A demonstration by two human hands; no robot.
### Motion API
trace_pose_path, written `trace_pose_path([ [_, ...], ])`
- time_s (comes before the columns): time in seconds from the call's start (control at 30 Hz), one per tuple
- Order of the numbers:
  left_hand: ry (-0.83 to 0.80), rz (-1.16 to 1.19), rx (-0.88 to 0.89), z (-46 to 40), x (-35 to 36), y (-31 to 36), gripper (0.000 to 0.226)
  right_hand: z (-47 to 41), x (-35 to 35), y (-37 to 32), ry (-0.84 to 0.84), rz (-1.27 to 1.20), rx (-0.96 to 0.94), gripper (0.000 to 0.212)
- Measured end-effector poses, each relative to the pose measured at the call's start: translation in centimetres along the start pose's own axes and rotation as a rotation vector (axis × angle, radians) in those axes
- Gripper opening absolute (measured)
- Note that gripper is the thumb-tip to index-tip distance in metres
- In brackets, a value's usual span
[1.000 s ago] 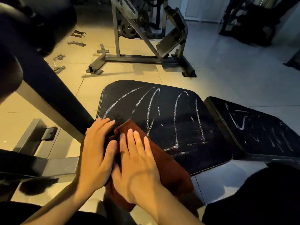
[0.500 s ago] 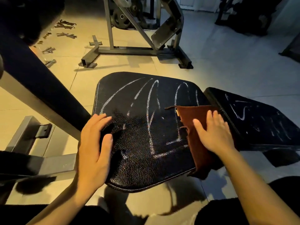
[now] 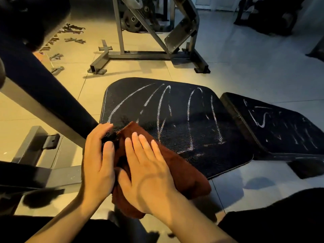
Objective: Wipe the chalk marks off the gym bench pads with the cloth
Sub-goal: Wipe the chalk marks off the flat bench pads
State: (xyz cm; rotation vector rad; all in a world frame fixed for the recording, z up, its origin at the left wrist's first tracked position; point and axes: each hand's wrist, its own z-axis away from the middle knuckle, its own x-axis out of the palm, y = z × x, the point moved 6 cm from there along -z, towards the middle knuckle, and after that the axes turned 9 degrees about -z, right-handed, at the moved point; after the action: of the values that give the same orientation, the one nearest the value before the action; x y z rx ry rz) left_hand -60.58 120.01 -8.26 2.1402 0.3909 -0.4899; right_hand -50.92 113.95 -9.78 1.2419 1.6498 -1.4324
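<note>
barely begun; r hand (image 3: 149, 174) flat, grip open, pressing cloth (image 3: 184, 172) on near pad (image 3: 184, 120); l hand (image 3: 98, 160) open beside it; chalk (image 3: 160, 109) still across both pads

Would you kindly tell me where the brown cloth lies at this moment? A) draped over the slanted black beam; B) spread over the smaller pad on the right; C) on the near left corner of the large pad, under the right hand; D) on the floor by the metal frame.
C: the right hand presses flat on the cloth at the large pad's near left corner.
</note>
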Motion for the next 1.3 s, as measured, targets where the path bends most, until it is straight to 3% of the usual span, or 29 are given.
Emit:
trace_pose_path([
  [0.13, -0.019, -0.031, 0.017, -0.2, -0.1, 0.2, 0.038, 0.4, -0.8, 0.1, 0.105, -0.068, -0.065, 0.066],
  [0.23, -0.039, -0.04, 0.035, -0.2, -0.1, 0.5, 0.033, 1.3, -2.1, 0.8, 0.266, -0.313, -0.11, 0.052],
  [0.3, -0.077, -0.054, 0.058, -0.5, -0.1, 0.7, 0.03, 2.0, -2.9, 1.5, 0.345, -0.331, -0.126, 0.042],
  [0.43, -0.143, -0.165, 0.107, -0.8, -1.3, -0.1, 0.029, 3.3, -2.8, 1.6, 0.284, -0.19, -0.137, 0.046],
  [0.53, -0.142, -0.314, 0.001, -0.1, -2.9, -3.0, 0.045, 3.6, -2.9, 1.7, 0.242, -0.207, -0.055, 0.051],
  [0.6, -0.182, -0.288, -0.088, 0.7, -3.2, -4.6, 0.05, 3.4, -3.0, 1.6, 0.25, -0.246, -0.029, 0.049],
  [0.67, -0.145, -0.136, -0.108, 1.0, -3.3, -4.0, 0.04, 3.1, -3.2, 1.5, 0.251, -0.377, -0.032, 0.049],
  [0.73, -0.091, -0.066, 0.065, 1.4, -3.7, -0.6, 0.027, 3.0, -3.9, 2.1, 0.267, -0.59, 0.009, 0.046],
  [0.87, -0.16, -0.501, 0.741, 4.7, -2.9, 7.7, 0.012, 1.0, -4.6, 4.4, 0.153, -0.939, 0.29, 0.028],
  [0.93, -0.225, -0.634, 0.923, 7.0, -1.2, 9.2, 0.013, -0.3, -4.6, 5.2, 0.011, -1.053, 0.414, 0.015],
  [1.03, -0.238, -0.616, 0.998, 8.8, 0.5, 10.1, 0.007, -0.5, -5.0, 5.9, -0.089, -1.044, 0.385, 0.022],
  [1.13, -0.233, -0.606, 1.019, 9.2, 0.3, 10.4, 0.028, 0.7, -5.2, 5.6, -0.099, -1.036, 0.322, 0.035],
  [1.2, -0.259, -0.61, 1.017, 9.6, 0.2, 10.9, 0.045, 0.9, -5.4, 4.9, -0.139, -0.841, 0.217, 0.049],
  [1.27, -0.273, -0.639, 1.018, 10.1, 0.2, 11.5, 0.045, 0.9, -5.6, 3.8, -0.16, -0.606, 0.081, 0.038],
  [1.3, -0.291, -0.654, 1.01, 10.3, 0.2, 11.7, 0.038, 1.0, -5.9, 3.7, -0.123, -0.604, 0.077, 0.029],
])
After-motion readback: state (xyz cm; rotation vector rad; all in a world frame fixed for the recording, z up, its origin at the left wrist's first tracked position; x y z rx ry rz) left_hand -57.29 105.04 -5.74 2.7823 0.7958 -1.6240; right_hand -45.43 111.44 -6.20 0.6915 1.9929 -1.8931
